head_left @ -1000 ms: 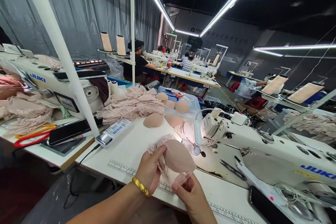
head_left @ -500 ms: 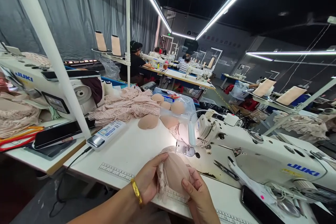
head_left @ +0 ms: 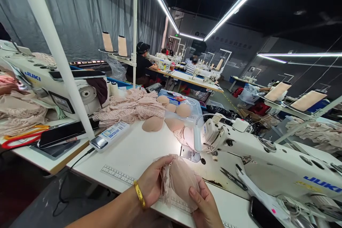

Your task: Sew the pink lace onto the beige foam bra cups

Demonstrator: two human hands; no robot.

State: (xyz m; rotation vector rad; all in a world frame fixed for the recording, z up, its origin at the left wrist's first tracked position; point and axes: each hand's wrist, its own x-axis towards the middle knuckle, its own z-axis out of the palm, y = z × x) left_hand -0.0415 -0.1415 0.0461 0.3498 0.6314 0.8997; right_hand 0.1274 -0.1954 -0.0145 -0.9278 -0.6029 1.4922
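Note:
Between my two hands, just in front of the sewing machine [head_left: 278, 164], is a beige bra cup [head_left: 183, 178] with lace fabric along its left side. My left hand [head_left: 151, 181], with a gold bracelet at the wrist, grips the lace side, thumb on top. Closed on the cup's right edge is my right hand [head_left: 204, 199], its thumb pressing the face and the other fingers partly hidden behind. The lit needle plate [head_left: 189, 154] lies just beyond the cup. Loose beige foam cups [head_left: 153, 124] rest farther back on the white table [head_left: 125, 156].
Lace garments [head_left: 130, 105] are heaped at the back left, near a clear plastic box [head_left: 196, 105]. Thread snips [head_left: 233, 178] and a black phone [head_left: 264, 213] lie to the right. A white device [head_left: 109, 137] with a cable stands beside the white pole [head_left: 71, 82].
The view has swung slightly left, so the surroundings sit farther right. Both hands keep hold of the bra cup, which has tilted slightly; the right fingers have shifted a little along its edge.

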